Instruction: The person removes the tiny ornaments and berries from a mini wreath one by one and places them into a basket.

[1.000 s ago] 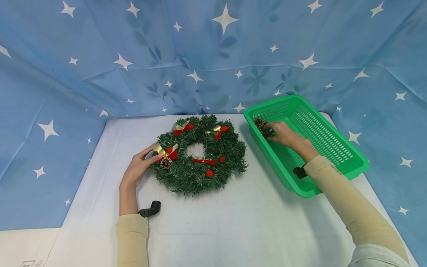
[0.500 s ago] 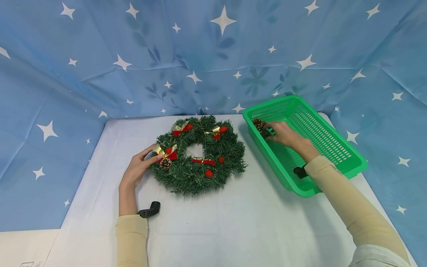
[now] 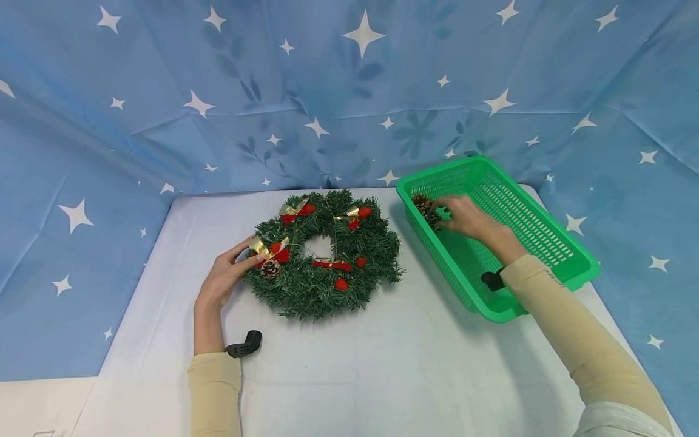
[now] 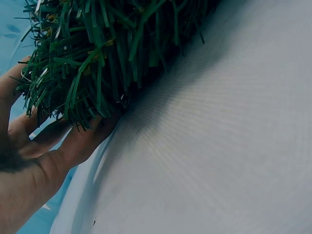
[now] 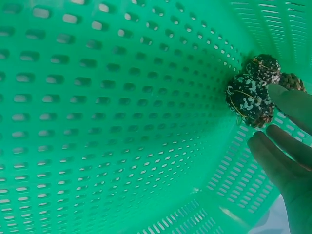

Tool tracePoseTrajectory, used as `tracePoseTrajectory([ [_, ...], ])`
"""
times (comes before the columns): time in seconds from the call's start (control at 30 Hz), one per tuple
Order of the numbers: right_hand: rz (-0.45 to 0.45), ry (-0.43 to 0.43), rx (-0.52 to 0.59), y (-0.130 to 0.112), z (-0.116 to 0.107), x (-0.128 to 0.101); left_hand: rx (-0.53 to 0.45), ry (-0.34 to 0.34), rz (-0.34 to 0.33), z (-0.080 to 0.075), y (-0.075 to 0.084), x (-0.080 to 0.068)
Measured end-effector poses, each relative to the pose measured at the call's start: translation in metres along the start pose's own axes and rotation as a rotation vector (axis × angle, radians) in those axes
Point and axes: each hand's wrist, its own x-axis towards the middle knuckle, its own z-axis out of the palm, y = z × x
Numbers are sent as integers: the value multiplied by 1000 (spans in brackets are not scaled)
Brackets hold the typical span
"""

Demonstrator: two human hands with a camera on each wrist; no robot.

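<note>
Right hand down inside the green basket on the right, thumb and fingers apart with a gap showing between them, right up beside the pine cones at the far-left end! One finger crossed in front of the bunch in the right wrist view; whether it touched, I couldn't tell. At least three cones sat there: two dark and flecked with white, and a brown one just beside them. Gold thread ran over the largest.

And how would they handle? They looked light and stiff, rough enough not to slip, perhaps a little brittle at the scale tips. A gentle pinch round the fat middle seemed the best hold, keeping off that thread, which looked thin enough to snag.

Over on the left, the left hand had the wreath by its left edge: thumb at the red and gold bow, close to a small cone, fingers round the side and underneath. Flat on the white table it lay, well apart from the basket. The greenery looked soft and springy, the whole ring probably light enough to slide if nudged. A grip deep in the needles seemed safer than one on that flimsy-looking ribbon!
</note>
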Motion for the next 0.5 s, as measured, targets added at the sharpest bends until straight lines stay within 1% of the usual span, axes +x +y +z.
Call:
tracePoseTrajectory([
  [0.17, -16, 14, -11, -2, 0, 0, 13, 3, -7, -1, 0, 0],
  [0.5, -25, 24, -15, -7, -4, -3, -23, -1, 6, 1, -1, 0],
])
